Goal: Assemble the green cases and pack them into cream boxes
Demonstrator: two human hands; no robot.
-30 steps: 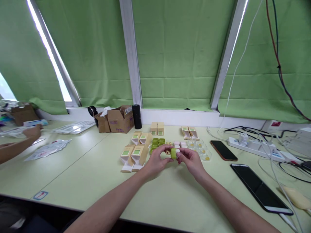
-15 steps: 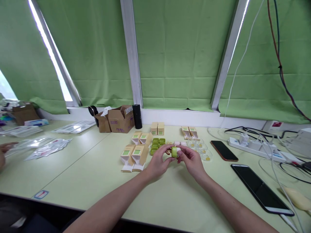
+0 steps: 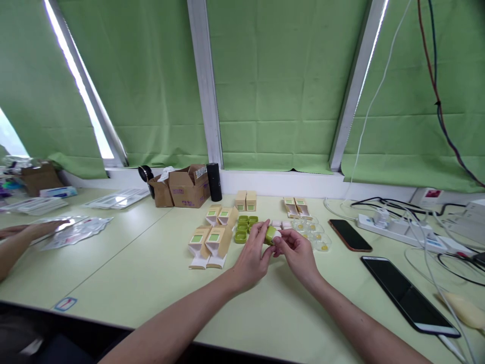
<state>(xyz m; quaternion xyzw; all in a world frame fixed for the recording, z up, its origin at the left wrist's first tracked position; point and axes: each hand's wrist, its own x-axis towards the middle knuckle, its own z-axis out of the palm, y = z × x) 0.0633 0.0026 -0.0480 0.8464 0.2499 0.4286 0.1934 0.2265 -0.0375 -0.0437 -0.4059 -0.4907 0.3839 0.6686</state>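
Both of my hands meet over the middle of the pale green table [image 3: 125, 263] around one small green case with a white part [image 3: 271, 235]. My left hand [image 3: 253, 258] pinches its green side with thumb and fingertips. My right hand [image 3: 297, 253] grips the white end from the right. Just behind them lie several green cases [image 3: 244, 223], small pink and white pieces [image 3: 281, 223] and clear plastic trays [image 3: 316, 233]. Open tan cartons with green labels [image 3: 210, 241] lie to the left of my left hand.
Two dark phones [image 3: 348, 235] [image 3: 407, 294] lie to the right, beside a power strip and tangled cables [image 3: 401, 225]. Brown cardboard boxes [image 3: 182, 188] and a black cylinder [image 3: 214, 182] stand by the window. Another person's hand [image 3: 36, 230] rests on plastic packets at the far left.
My hands have turned the green case, tilting it up and slightly toward me. The other person's hand at far left has pulled back and settled on the packets.
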